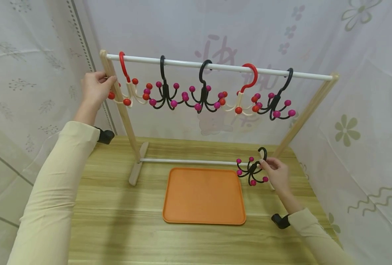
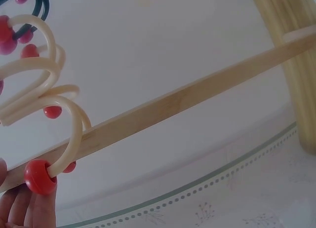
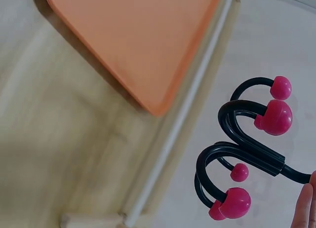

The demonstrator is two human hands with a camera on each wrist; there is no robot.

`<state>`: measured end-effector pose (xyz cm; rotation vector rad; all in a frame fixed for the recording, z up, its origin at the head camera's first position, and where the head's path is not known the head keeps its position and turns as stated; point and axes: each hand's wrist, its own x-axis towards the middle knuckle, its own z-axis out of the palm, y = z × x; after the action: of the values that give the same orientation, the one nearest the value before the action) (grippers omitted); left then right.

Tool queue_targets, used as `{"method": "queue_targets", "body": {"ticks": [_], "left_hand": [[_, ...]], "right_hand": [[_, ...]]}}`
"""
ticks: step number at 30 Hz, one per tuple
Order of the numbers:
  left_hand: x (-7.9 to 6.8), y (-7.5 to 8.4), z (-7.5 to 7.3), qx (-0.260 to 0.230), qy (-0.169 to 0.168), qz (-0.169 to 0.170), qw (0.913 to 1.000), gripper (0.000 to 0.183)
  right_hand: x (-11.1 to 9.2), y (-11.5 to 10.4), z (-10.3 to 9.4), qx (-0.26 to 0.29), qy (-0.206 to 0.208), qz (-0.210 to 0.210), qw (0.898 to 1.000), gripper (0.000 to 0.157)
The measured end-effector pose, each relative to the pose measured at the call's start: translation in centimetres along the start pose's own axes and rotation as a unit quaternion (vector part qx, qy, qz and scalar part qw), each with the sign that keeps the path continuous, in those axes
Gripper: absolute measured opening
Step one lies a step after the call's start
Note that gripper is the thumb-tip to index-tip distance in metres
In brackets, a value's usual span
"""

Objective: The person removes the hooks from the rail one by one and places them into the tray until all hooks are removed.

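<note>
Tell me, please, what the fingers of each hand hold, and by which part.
Right fingers pinch a black hanger low on its hook; left fingers grip the left wooden post near its top.

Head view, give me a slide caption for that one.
Left hand gripping a wooden rack post, right hand holding a black hanger, five more hangers on the white rail.

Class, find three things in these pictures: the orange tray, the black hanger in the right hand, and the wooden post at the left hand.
Orange tray (image 1: pixel 204 197): head view, on its bare flat middle.
Black hanger (image 3: pixel 264 159): right wrist view, on its central stem.
Wooden post (image 1: pixel 125 119): head view, partway down its length.
</note>
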<state>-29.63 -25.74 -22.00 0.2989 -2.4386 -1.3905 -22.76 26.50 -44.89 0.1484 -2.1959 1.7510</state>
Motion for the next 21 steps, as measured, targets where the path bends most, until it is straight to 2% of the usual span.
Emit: {"method": "queue_targets", "body": {"ticks": [5, 6, 8, 11, 21], "left_hand": [[0.0, 0.0, 0.0, 0.001, -0.001, 0.001, 1.0000, 0.047], [0.0, 0.0, 0.0, 0.001, -0.001, 0.001, 1.0000, 0.047], [0.0, 0.0, 0.0, 0.003, 0.000, 0.001, 1.0000, 0.048], [0.0, 0.0, 0.1, 0.003, 0.001, 0.001, 1.0000, 0.048], [-0.1, 0.1, 0.1, 0.004, 0.004, 0.003, 1.0000, 0.048]], "right_hand": [[1.8, 12.9, 0.0, -0.020, -0.004, -0.024, 0.999, 0.021], [2.3, 15.4, 0.1, -0.045, 0.006, -0.024, 0.999, 0.023], [2.3, 17.5, 0.8, -0.059, 0.011, -0.021, 0.998, 0.025], [1.8, 18.0, 1.9, -0.054, 0.010, -0.018, 0.998, 0.025], [-0.1, 16.2, 5.4, -0.058, -0.001, -0.026, 0.998, 0.021]]}}
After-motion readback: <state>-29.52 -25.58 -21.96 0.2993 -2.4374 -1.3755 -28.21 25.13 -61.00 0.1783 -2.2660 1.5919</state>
